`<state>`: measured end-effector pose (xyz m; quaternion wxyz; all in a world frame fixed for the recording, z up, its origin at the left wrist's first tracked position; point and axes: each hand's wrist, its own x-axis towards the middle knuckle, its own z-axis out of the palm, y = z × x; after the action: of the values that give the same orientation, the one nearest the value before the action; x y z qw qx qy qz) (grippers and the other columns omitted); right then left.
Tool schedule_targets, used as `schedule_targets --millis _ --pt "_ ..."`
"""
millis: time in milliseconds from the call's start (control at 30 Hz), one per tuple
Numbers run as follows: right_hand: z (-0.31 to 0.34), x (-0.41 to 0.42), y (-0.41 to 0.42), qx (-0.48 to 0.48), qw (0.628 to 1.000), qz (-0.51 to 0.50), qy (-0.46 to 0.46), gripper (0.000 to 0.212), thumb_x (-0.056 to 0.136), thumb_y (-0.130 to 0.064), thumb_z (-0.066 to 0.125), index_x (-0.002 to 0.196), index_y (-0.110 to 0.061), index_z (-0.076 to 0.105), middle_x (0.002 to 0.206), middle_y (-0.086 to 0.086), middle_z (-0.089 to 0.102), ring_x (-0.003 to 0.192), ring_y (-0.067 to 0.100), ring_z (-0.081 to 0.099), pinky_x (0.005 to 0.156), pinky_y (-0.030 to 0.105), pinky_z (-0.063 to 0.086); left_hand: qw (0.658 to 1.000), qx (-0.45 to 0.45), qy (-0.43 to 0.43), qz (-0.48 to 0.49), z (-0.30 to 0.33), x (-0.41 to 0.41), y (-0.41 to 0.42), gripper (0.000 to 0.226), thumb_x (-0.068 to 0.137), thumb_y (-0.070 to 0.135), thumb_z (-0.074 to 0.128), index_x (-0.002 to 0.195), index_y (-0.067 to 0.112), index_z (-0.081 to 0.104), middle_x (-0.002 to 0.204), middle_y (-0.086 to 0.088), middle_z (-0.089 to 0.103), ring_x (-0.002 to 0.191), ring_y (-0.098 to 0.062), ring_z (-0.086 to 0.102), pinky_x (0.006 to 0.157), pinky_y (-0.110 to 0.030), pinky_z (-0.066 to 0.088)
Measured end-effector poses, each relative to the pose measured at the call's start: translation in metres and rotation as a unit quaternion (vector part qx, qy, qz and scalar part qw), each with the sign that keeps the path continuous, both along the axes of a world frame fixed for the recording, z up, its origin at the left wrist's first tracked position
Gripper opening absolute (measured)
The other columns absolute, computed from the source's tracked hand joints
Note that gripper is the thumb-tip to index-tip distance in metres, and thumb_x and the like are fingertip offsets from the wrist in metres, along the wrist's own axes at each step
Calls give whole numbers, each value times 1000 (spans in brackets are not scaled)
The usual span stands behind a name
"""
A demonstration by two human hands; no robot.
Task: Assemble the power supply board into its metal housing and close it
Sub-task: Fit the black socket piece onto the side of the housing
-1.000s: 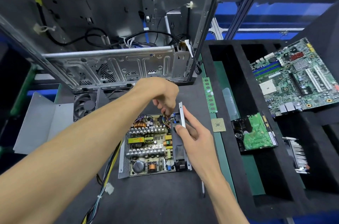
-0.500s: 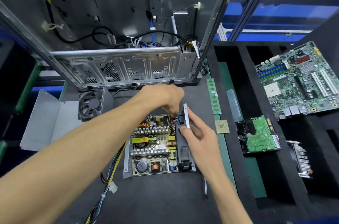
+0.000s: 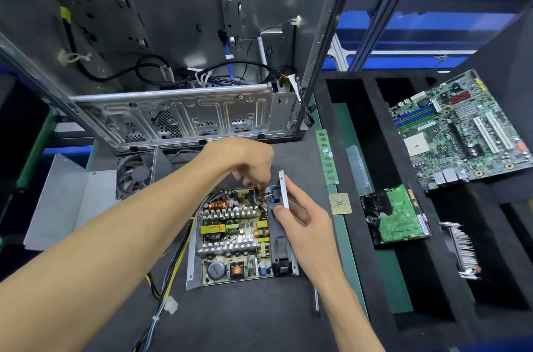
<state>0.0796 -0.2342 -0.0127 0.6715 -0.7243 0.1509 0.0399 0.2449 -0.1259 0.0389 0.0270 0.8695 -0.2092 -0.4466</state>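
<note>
The power supply board, with copper coils and finned heat sinks, lies in its open metal housing on the dark mat. My right hand grips the housing's upright right side wall, thumb on its inner face. My left hand reaches over the board's far right corner, its fingertips pinching small red and black wires there. A bundle of yellow and black cables trails from the housing's left side toward me. The grey folded metal cover with its fan lies to the left.
An open computer case stands behind the housing. A memory stick and a processor chip lie right of it. The black foam tray holds a hard drive, a motherboard and a heat sink. A screwdriver lies near my right forearm.
Both hands stay at the board's far right corner. My left hand's fingers have shifted slightly on the wires while the right hand keeps hold of the side wall.
</note>
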Motion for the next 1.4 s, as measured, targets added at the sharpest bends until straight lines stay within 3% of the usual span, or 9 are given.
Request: schedule_targets --millis 100,267,400,633,833,967,1100,1300,1400 --pt "1 0 0 4 1000 -1 0 55 95 -7 65 142 -34 60 120 -19 74 115 -3 67 90 11 51 1000 17 -11 20 -7 0 -3 23 91 16 66 70 7 64 62 -5 59 62 -22 52 62 -29 47" --pt "2 0 0 6 1000 2 1 55 95 -7 66 143 -34 60 119 -17 75 115 -2 67 92 13 52 998 56 0 38 -13 2 -5 31 93 28 68 69 9 65 56 -2 59 52 -18 51 52 -24 45" --pt "2 0 -1 12 1000 2 3 56 95 -7 66 144 -32 59 123 -14 74 117 -1 66 99 19 53 997 22 1 70 -15 7 2 26 89 23 72 66 10 68 46 7 61 40 -11 49 41 -17 41" --pt "2 -1 0 23 1000 1 2 56 96 -8 67 144 -34 58 127 -12 72 119 1 66 106 30 52 996 14 -72 42 -20 3 -2 27 82 22 78 60 11 64 51 4 59 56 -20 56 53 -27 45" --pt "3 -2 0 22 1000 -2 3 56 95 -7 67 145 -31 58 128 -11 72 119 1 66 107 32 53 995 3 -93 27 -21 -2 -4 17 82 7 63 66 7 61 69 -10 61 65 -28 55 59 -33 48" --pt "3 -1 0 19 1000 -4 3 56 95 -7 67 145 -30 58 130 -10 71 120 2 65 108 34 52 994 -4 -105 19 -21 -4 -5 21 84 5 58 63 8 56 67 -7 57 69 -28 56 62 -34 49" --pt "4 -2 0 18 1000 0 4 57 95 -7 67 146 -30 58 129 -11 71 120 1 65 107 31 52 998 0 -53 15 -16 -5 -3 20 89 9 61 70 5 65 68 -10 56 66 -27 50 58 -32 42" --pt "4 -2 -1 19 1000 1 5 57 95 -8 68 146 -31 58 130 -12 70 120 0 65 103 25 53 1000 -15 23 1 -1 -5 -2 22 97 20 60 80 11 70 77 -8 60 74 -23 49 70 -30 43" --pt "5 -1 -1 17 1000 3 4 57 94 -8 67 145 -31 58 129 -14 70 119 -1 65 102 22 53 1000 -6 23 -11 3 -6 -4 19 93 20 66 96 5 76 83 -6 63 77 -21 51 71 -29 43"
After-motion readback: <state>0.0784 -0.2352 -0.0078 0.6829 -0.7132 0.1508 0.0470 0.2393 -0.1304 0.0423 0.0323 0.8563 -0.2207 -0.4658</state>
